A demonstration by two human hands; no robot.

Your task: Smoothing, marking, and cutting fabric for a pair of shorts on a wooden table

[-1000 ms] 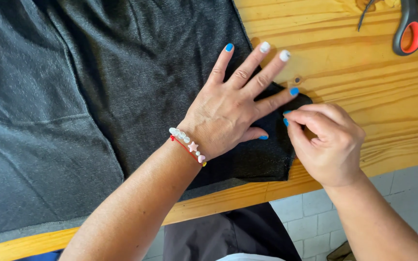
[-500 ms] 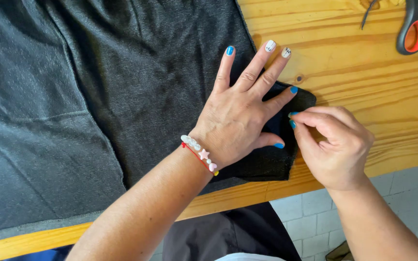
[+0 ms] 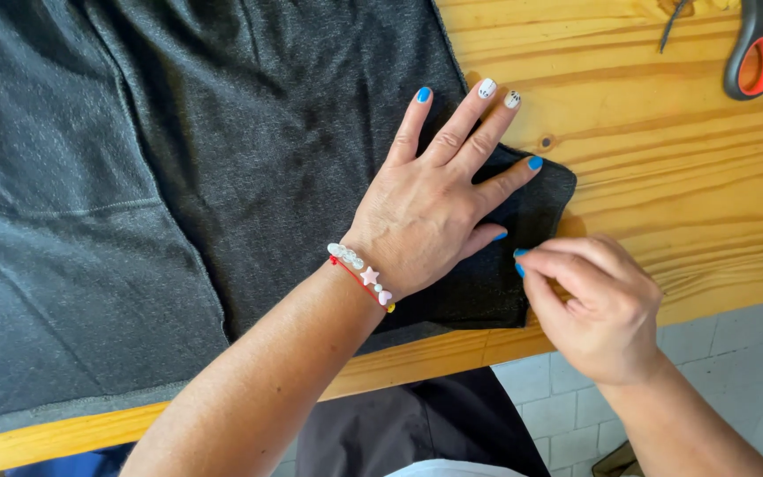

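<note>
big sheet of dark grey knit fabric [image 3: 222,177] covers the left of the pale wooden worktop [image 3: 664,150], looks soft, light and floppy, so i'd grab it at an edge or corner. left hand [image 3: 430,208] lies spread flat on it, fingers wide, while the right hand [image 3: 598,305] pinches its small folded corner near the worktop's front edge. orange-handled scissors [image 3: 757,53] sit far right, white tiled floor [image 3: 735,380] below.

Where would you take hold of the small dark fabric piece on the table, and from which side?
Probably at the free right edge of the small dark piece, coming from the right. The left hand lies flat on its left part, the right hand already pinches near its lower right edge, and bare wooden table lies beside that edge.
</note>
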